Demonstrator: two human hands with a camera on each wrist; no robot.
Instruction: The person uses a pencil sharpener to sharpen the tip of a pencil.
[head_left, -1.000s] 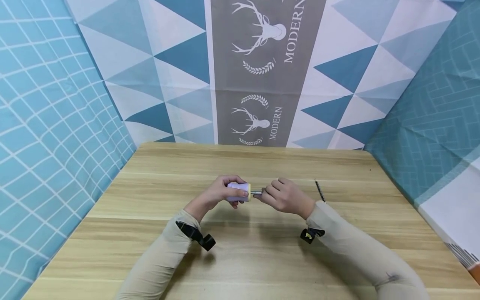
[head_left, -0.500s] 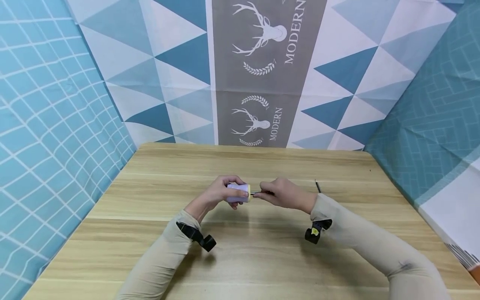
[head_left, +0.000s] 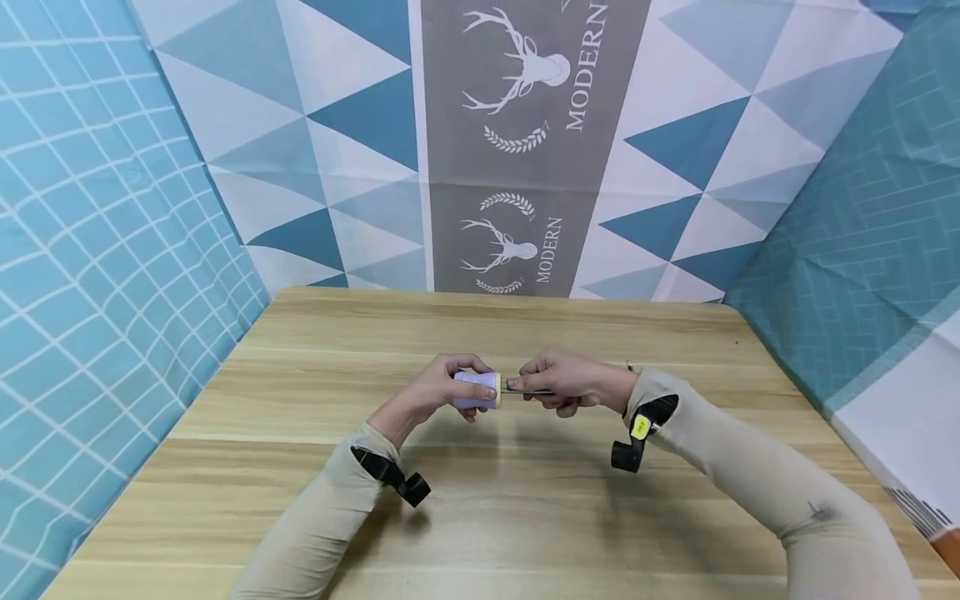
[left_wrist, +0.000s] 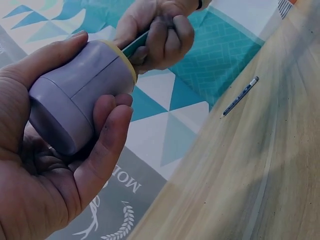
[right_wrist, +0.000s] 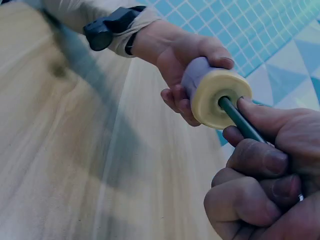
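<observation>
A: Where is the purple cylinder?

B: Take the head view as a dial, with twelve towards the patterned backdrop. The cylinder lies on its side in the air, over the middle of the bench, its yellow end turned to three o'clock.

A: And the hands?

B: Both are busy. The left hand is at nine o'clock from the cylinder, wrapped round its body, thumb on one side and fingers on the other. The right hand is at three o'clock, closed on a thin green rod.

A: How closed?

B: Thumb laid along the rod, the other fingers curled in tight. The right wrist view shows that best.

A: Does the rod touch the cylinder?

B: It goes into the round hole in the middle of the yellow end. How deep, I can't tell.

A: Anything else about?

B: A loose pencil rests on the bench. In the head view only its end shows, past the right hand at about three o'clock from the cylinder; the right sleeve hides the rest.

A: And those black things on the wrists?

B: Small devices, one at the left cuff, one at the right, each on its hand's six o'clock side.
</observation>
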